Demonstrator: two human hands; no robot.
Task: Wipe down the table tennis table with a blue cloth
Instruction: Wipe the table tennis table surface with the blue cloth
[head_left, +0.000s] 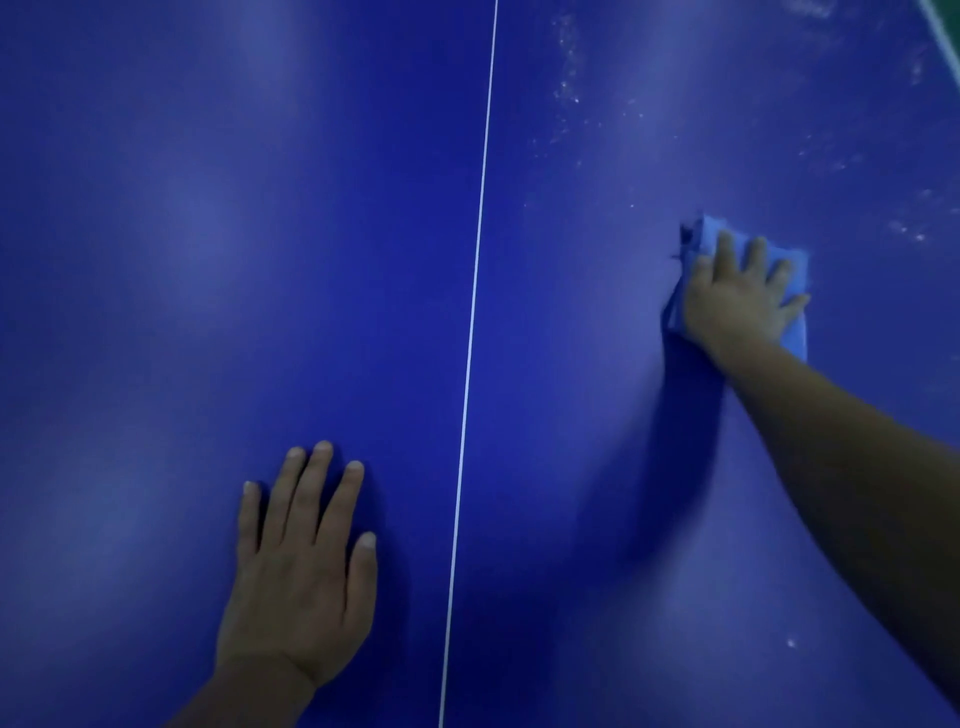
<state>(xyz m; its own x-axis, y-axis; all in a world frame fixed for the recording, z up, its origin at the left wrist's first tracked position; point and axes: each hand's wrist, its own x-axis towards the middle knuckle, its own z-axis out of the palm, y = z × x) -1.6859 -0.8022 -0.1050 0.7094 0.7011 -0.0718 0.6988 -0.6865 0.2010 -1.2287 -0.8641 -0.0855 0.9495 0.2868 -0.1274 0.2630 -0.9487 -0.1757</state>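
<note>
right hand (737, 296): fingers spread, pressing folded light-blue cloth (789, 332) flat, right of white centre line (470, 338)
left hand (301, 566): flat, bracing on dark blue table-tennis tabletop (156, 260)
risk: white specks (569, 88) far-right; loose cloth may smear or skip them

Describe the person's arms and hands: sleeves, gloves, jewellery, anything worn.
Both are bare. The left hand has no glove, ring or watch, and its wrist shows no cuff. The right hand is likewise ungloved and ringless, and the right forearm is uncovered right to the frame edge, with no sleeve or band in view.
</note>
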